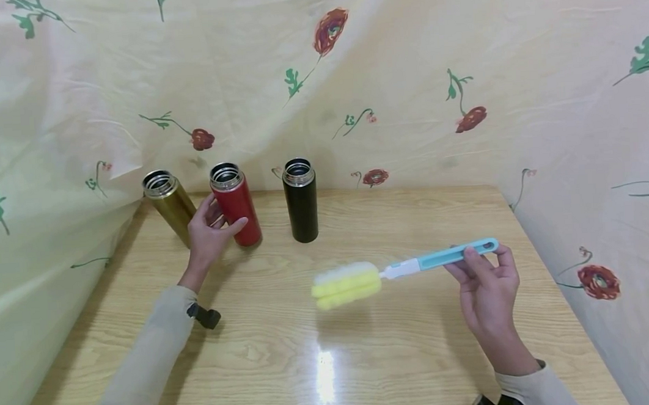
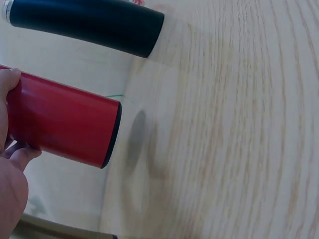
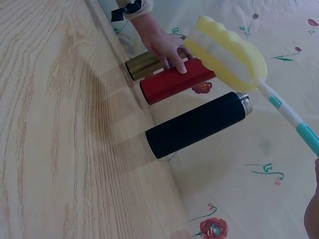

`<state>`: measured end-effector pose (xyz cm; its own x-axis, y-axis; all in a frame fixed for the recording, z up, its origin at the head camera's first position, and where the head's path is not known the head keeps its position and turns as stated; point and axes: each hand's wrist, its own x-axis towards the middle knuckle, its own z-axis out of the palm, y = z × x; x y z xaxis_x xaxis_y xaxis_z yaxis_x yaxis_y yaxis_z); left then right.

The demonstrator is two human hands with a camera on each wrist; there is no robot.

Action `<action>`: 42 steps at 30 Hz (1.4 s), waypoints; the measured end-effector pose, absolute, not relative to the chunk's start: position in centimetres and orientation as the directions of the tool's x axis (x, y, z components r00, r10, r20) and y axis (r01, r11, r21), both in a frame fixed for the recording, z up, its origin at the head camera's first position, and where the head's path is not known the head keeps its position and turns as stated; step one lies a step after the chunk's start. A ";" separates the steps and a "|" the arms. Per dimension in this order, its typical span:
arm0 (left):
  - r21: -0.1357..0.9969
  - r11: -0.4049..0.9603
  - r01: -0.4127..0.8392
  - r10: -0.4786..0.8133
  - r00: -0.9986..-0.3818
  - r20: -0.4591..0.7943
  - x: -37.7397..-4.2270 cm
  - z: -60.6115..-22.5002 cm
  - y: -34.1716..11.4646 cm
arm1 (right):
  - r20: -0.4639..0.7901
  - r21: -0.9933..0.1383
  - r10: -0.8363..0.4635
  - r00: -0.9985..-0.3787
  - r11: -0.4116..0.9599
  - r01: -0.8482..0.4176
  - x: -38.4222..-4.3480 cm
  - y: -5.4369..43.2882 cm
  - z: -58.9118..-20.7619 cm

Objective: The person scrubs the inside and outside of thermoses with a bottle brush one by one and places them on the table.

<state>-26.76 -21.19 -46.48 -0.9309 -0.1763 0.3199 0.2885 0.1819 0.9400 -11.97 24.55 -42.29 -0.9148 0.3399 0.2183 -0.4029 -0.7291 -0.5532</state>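
Observation:
My left hand (image 1: 207, 233) grips a red thermos bottle (image 1: 238, 207) round its side, thumb towards the front. The bottle has no lid, and its steel mouth faces up. In the left wrist view its dark base (image 2: 111, 135) hovers close over the table, a shadow lying beside it. My right hand (image 1: 488, 285) holds a bottle brush by the end of its blue handle (image 1: 448, 257), above the table at the right. The brush's yellow and white sponge head (image 1: 346, 285) points left. In the right wrist view the sponge head (image 3: 227, 52) overlaps the red bottle's top.
A black bottle (image 1: 302, 203) without a lid stands to the right of the red one. Left of it, a gold bottle (image 1: 171, 204), lidless too, is partly behind my left hand. The wooden table (image 1: 420, 344) ends at a flowered cloth (image 1: 406, 88) at the back and sides.

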 end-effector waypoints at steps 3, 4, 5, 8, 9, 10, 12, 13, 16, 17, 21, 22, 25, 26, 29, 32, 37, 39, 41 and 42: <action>0.942 0.181 0.284 -0.183 -0.931 0.316 -27.0 -46.9 -21.4 | 0.214 -0.562 0.345 -0.914 -0.722 -0.404 -11.9 24.6 -42.3; 0.942 0.181 0.283 -0.186 -0.930 0.316 -27.1 -47.1 -21.5 | 0.212 -0.565 0.346 -0.914 -0.720 -0.404 -11.9 24.6 -42.3; 0.943 0.182 0.280 -0.189 -0.931 0.313 -27.1 -47.2 -21.5 | 0.209 -0.567 0.348 -0.914 -0.718 -0.404 -11.8 24.7 -42.3; 0.947 0.183 0.266 -0.202 -0.932 0.301 -27.2 -47.6 -21.7 | 0.206 -0.571 0.349 -0.914 -0.716 -0.403 -11.7 24.7 -42.4; 0.948 0.180 0.261 -0.204 -0.933 0.296 -27.2 -47.7 -21.7 | 0.206 -0.570 0.350 -0.914 -0.716 -0.402 -11.7 24.8 -42.4; 0.950 0.178 0.257 -0.206 -0.934 0.291 -27.2 -47.8 -21.8 | 0.207 -0.568 0.348 -0.914 -0.718 -0.402 -11.7 24.8 -42.5; 0.952 0.177 0.248 -0.209 -0.936 0.283 -27.2 -48.0 -21.9 | 0.208 -0.566 0.348 -0.914 -0.719 -0.403 -11.6 24.9 -42.5; 0.953 0.177 0.245 -0.209 -0.937 0.280 -27.2 -48.0 -21.9 | 0.209 -0.564 0.348 -0.914 -0.721 -0.403 -11.6 24.9 -42.6; 0.953 0.179 0.243 -0.209 -0.937 0.278 -27.3 -48.2 -22.0 | 0.210 -0.562 0.347 -0.914 -0.722 -0.403 -11.5 25.0 -42.7; 0.953 0.181 0.242 -0.210 -0.937 0.278 -27.3 -48.3 -22.0 | 0.210 -0.562 0.348 -0.914 -0.722 -0.404 -11.5 25.1 -42.7; 0.954 0.186 0.235 -0.213 -0.938 0.272 -27.4 -48.4 -22.0 | 0.214 -0.558 0.344 -0.914 -0.725 -0.404 -11.5 25.2 -42.9; 0.954 0.186 0.233 -0.214 -0.938 0.271 -27.4 -48.4 -22.0 | 0.215 -0.556 0.344 -0.914 -0.727 -0.404 -11.5 25.2 -42.9; 0.956 0.187 0.227 -0.215 -0.940 0.265 -27.4 -48.5 -21.9 | 0.216 -0.553 0.344 -0.914 -0.729 -0.404 -11.5 25.2 -42.9; 0.956 0.188 0.226 -0.215 -0.940 0.265 -27.5 -48.5 -21.9 | 0.217 -0.552 0.343 -0.914 -0.729 -0.404 -11.5 25.2 -42.9; 0.954 0.190 0.232 -0.213 -0.939 0.271 -27.5 -48.7 -21.8 | 0.222 -0.549 0.341 -0.914 -0.730 -0.406 -11.5 25.2 -42.9; 0.951 0.194 0.242 -0.211 -0.936 0.281 -27.5 -48.7 -21.8 | 0.224 -0.553 0.341 -0.913 -0.727 -0.407 -11.5 25.2 -42.9; 0.954 0.172 0.247 -0.213 -0.936 0.281 -27.6 -48.7 -21.8 | 0.218 -0.561 0.345 -0.913 -0.721 -0.407 -11.5 25.3 -42.9; 0.955 0.158 0.252 -0.214 -0.935 0.282 -27.7 -48.8 -21.8 | 0.219 -0.559 0.343 -0.913 -0.723 -0.405 -11.4 25.4 -43.0; 0.955 0.149 0.257 -0.213 -0.934 0.285 -27.7 -48.9 -21.9 | 0.218 -0.555 0.343 -0.914 -0.726 -0.405 -11.4 25.4 -43.0; 0.955 0.147 0.258 -0.213 -0.934 0.286 -27.7 -48.9 -21.8 | 0.218 -0.553 0.343 -0.914 -0.728 -0.405 -11.5 25.4 -43.0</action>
<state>-27.70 -21.84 -48.88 -0.9344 -0.2128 0.2856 0.2584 0.1471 0.9548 -11.45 25.41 -42.97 -0.9136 0.3434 0.2178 -0.4054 -0.7281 -0.5527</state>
